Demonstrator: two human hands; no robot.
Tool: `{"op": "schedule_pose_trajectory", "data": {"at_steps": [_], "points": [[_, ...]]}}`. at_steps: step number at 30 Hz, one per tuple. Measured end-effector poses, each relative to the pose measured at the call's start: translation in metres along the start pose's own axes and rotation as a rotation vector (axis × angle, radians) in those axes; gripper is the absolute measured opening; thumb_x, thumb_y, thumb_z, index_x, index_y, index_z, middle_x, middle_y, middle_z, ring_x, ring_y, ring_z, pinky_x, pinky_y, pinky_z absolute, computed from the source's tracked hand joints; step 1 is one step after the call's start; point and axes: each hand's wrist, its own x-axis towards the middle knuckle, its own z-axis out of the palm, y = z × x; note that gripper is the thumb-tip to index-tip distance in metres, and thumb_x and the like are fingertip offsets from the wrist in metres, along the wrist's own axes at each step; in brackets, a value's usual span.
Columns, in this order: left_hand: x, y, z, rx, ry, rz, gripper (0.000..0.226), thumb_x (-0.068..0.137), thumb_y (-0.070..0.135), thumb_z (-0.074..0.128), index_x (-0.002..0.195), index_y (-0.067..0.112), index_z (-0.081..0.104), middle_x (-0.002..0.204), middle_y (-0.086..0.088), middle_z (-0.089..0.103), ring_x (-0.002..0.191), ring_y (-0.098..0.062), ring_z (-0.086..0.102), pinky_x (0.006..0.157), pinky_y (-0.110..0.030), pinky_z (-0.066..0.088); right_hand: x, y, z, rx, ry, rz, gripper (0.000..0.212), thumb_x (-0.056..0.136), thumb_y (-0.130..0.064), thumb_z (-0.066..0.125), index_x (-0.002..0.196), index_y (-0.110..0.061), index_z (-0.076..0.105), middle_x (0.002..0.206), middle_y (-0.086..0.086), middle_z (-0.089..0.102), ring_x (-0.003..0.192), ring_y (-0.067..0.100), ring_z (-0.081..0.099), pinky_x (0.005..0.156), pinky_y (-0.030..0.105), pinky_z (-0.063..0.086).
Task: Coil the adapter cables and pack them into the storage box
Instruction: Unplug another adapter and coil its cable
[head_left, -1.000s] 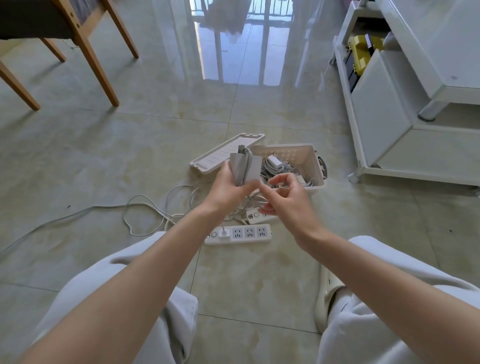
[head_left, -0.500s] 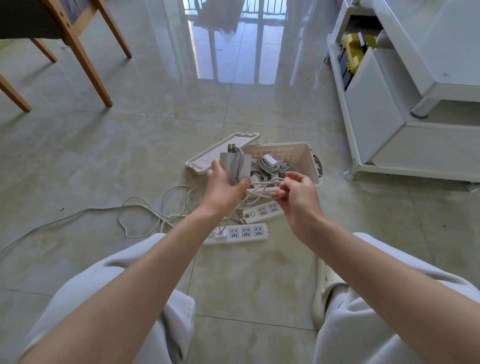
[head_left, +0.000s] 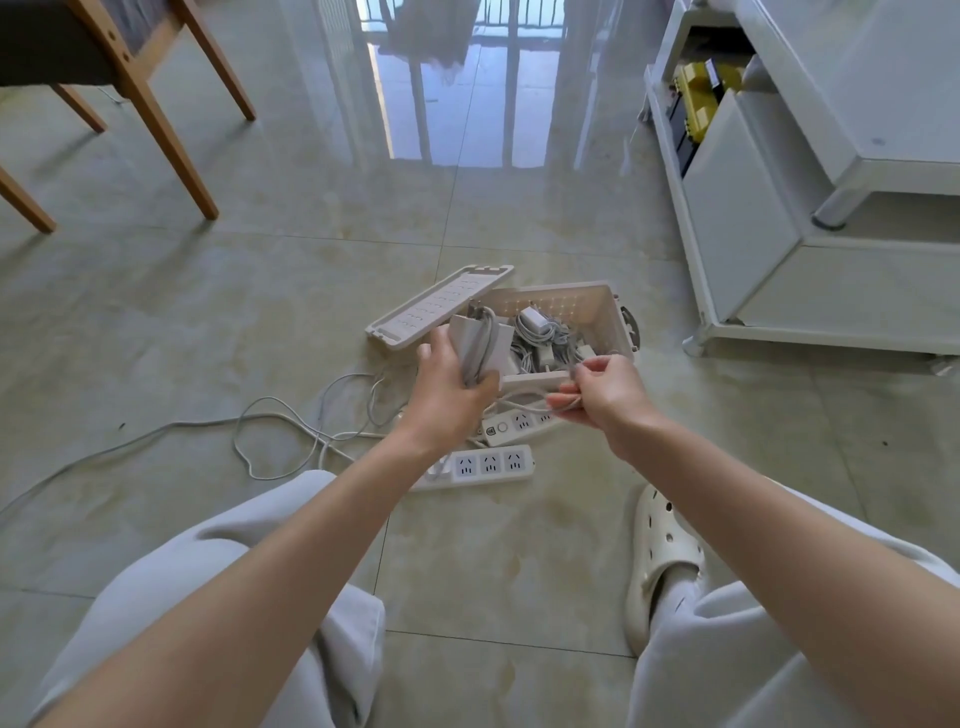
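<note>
Winding step: left hand (head_left: 447, 395) gripping the adapter (head_left: 475, 340), right hand (head_left: 605, 389) pinching its cable (head_left: 524, 402); next, loop it round, then into the storage box (head_left: 550, 300).

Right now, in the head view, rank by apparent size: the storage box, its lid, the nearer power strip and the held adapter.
1. storage box
2. lid
3. nearer power strip and adapter: too close to rank; the left hand holds the adapter nearer the camera, both partly hidden.

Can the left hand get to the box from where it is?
Probably yes. The left hand, gripping the adapter, hovers right at the box. Its lid lies off beside it, so the top is open and nothing blocks the way.
</note>
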Motion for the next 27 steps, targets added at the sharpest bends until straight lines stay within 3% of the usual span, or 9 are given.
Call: {"op": "schedule_pose_trajectory", "data": {"at_steps": [4, 9, 11, 14, 17, 19, 21, 24, 27], "points": [[0.005, -0.004, -0.004, -0.055, 0.015, -0.064, 0.041, 0.088, 0.016, 0.059, 0.121, 0.01, 0.036, 0.118, -0.015, 0.04, 0.094, -0.024, 0.052, 0.06, -0.02, 0.048, 0.009, 0.002, -0.002, 0.082, 0.056, 0.067, 0.013, 0.096, 0.006, 0.032, 0.1, -0.006, 0.036, 0.081, 0.011, 0.048, 0.05, 0.011, 0.052, 0.049, 0.023, 0.055], [0.009, -0.007, -0.009, -0.123, 0.015, -0.102, 0.039, 0.089, 0.016, 0.059, 0.121, 0.013, 0.035, 0.121, -0.016, 0.042, 0.092, -0.024, 0.054, 0.063, -0.027, 0.048, -0.002, 0.012, -0.007, -0.338, -0.212, 0.112, 0.006, 0.09, 0.001, 0.054, 0.087, 0.001, 0.059, 0.077, 0.013, 0.062, 0.059, 0.015, 0.063, 0.054, 0.021, 0.056], [0.009, -0.005, -0.014, -0.098, 0.035, -0.098, 0.038, 0.09, 0.016, 0.059, 0.119, 0.01, 0.035, 0.12, -0.016, 0.042, 0.094, -0.026, 0.054, 0.062, -0.025, 0.048, -0.006, 0.016, -0.005, -0.641, -0.192, -0.051, 0.016, 0.092, -0.008, 0.054, 0.078, -0.004, 0.06, 0.075, 0.01, 0.066, 0.057, 0.014, 0.064, 0.057, 0.025, 0.057], [0.008, 0.0, -0.017, -0.019, 0.057, -0.097, 0.041, 0.091, 0.015, 0.059, 0.122, 0.007, 0.034, 0.12, -0.014, 0.037, 0.101, -0.027, 0.048, 0.081, -0.033, 0.048, -0.018, 0.014, 0.001, -0.91, -0.173, -0.388, 0.024, 0.091, -0.018, 0.056, 0.074, -0.006, 0.067, 0.063, 0.001, 0.068, 0.048, 0.006, 0.062, 0.058, 0.029, 0.057], [0.005, 0.003, -0.015, 0.075, 0.082, -0.063, 0.046, 0.091, 0.013, 0.058, 0.128, 0.005, 0.032, 0.123, -0.013, 0.034, 0.106, -0.022, 0.043, 0.093, -0.029, 0.038, -0.04, 0.003, 0.008, -0.711, -0.431, -0.32, 0.022, 0.089, -0.02, 0.059, 0.075, -0.007, 0.069, 0.058, -0.001, 0.068, 0.046, 0.006, 0.061, 0.048, 0.02, 0.05], [0.003, 0.005, -0.012, 0.11, 0.074, -0.049, 0.05, 0.092, 0.013, 0.058, 0.132, 0.006, 0.029, 0.125, -0.012, 0.033, 0.11, -0.022, 0.042, 0.094, -0.026, 0.034, -0.049, -0.003, 0.014, -0.456, -0.576, -0.276, 0.02, 0.091, -0.018, 0.058, 0.076, -0.008, 0.067, 0.064, 0.002, 0.07, 0.054, 0.009, 0.064, 0.051, 0.018, 0.05], [0.003, 0.004, -0.009, 0.068, 0.042, -0.068, 0.052, 0.091, 0.014, 0.059, 0.133, 0.008, 0.03, 0.125, -0.011, 0.034, 0.11, -0.021, 0.043, 0.093, -0.027, 0.036, -0.047, -0.002, 0.017, -0.281, -0.498, -0.399, 0.002, 0.088, -0.011, 0.061, 0.087, -0.012, 0.062, 0.082, 0.005, 0.071, 0.076, 0.014, 0.068, 0.068, 0.022, 0.055], [0.005, 0.003, -0.006, -0.141, -0.043, -0.144, 0.044, 0.09, 0.017, 0.061, 0.125, 0.011, 0.036, 0.118, -0.013, 0.047, 0.092, -0.021, 0.055, 0.072, -0.03, 0.048, -0.038, 0.01, 0.021, -0.426, -0.349, -0.475, 0.038, 0.081, -0.012, 0.069, 0.111, -0.013, 0.046, 0.107, 0.003, 0.059, 0.103, 0.013, 0.058, 0.094, 0.023, 0.047], [0.004, 0.008, -0.007, -0.345, -0.088, -0.21, 0.04, 0.091, 0.013, 0.06, 0.125, 0.008, 0.04, 0.101, -0.012, 0.058, 0.078, -0.019, 0.059, 0.064, -0.032, 0.051, -0.039, 0.016, 0.026, -0.353, -0.416, -0.345, 0.053, 0.082, -0.016, 0.07, 0.121, -0.008, 0.036, 0.111, 0.002, 0.054, 0.101, 0.009, 0.057, 0.092, 0.022, 0.048]]}}
